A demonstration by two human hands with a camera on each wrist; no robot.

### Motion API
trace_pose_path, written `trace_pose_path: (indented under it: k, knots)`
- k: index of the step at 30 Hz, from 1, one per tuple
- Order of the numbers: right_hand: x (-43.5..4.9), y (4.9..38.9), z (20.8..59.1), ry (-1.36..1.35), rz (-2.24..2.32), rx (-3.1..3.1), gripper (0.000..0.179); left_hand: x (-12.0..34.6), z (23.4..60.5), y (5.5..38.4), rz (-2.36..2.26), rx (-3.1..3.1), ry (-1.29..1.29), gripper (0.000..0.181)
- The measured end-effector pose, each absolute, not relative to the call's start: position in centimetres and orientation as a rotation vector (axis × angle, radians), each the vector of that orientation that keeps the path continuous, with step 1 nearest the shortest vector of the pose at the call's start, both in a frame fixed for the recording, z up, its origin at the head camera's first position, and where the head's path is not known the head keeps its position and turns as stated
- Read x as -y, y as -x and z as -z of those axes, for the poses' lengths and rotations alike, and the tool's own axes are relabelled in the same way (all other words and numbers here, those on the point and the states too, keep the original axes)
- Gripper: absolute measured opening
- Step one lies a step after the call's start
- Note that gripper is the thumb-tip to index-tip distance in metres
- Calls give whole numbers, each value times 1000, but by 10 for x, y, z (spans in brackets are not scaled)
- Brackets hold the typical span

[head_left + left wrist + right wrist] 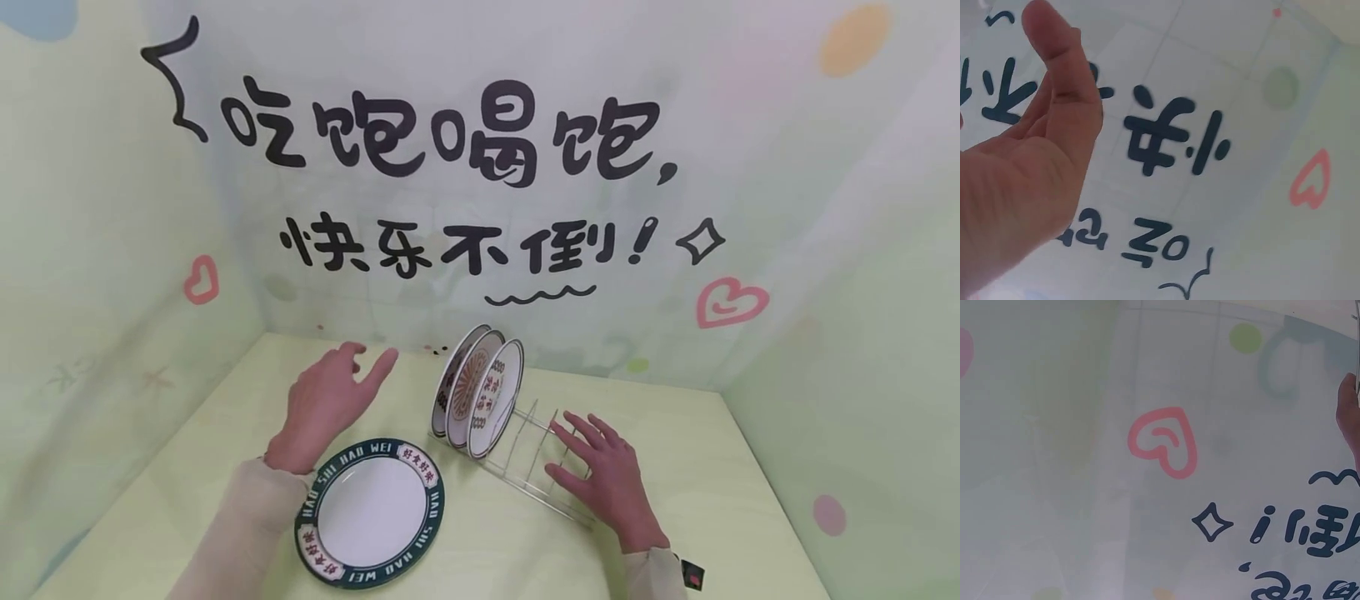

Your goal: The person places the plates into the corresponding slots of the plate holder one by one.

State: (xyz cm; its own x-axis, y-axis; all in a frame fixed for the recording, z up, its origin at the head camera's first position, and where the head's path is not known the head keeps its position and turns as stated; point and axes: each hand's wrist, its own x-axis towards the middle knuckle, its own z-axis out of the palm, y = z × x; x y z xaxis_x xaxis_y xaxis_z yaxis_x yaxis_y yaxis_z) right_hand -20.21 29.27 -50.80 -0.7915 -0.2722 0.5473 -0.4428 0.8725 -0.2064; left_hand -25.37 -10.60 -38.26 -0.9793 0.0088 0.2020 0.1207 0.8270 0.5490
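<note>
Fingers loosely bent and holding nothing, my left hand (330,404) is raised beyond the far left rim of a round plate (371,512). This plate lies flat, white in the middle with a lettered dark green rim. A wire dish rack (525,487) stands to its right, with three patterned plates (497,400) on edge in its left end. My right hand (603,471) is spread over the bare right end of the rack, overlapping its wires in the head view. In the left wrist view the left hand (1054,137) shows its thumb raised; the right wrist view catches only part of the right hand (1349,422).
The pale yellow table (675,467) is enclosed by printed walls, with dark lettering on the back wall (480,192). A small black tag (693,575) hangs by the right sleeve. Both forearms reach in from the near side.
</note>
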Motion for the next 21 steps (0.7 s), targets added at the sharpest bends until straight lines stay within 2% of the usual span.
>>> trace_pose_path:
  k: [8,13,17,21]
  knots:
    - [-293,202,509,-552,-438,2489,64,150,451,237,793,3052,-61,114]
    - [-295,202,507,-537,-425,2503,64,163,479,225,733,3131,-58,118]
    - [-296,202,507,-537,-433,2502,63,165,493,219,706,3154,-40,112]
    - [-295,203,508,-540,-433,2509,63,166,501,212,741,3141,-24,93]
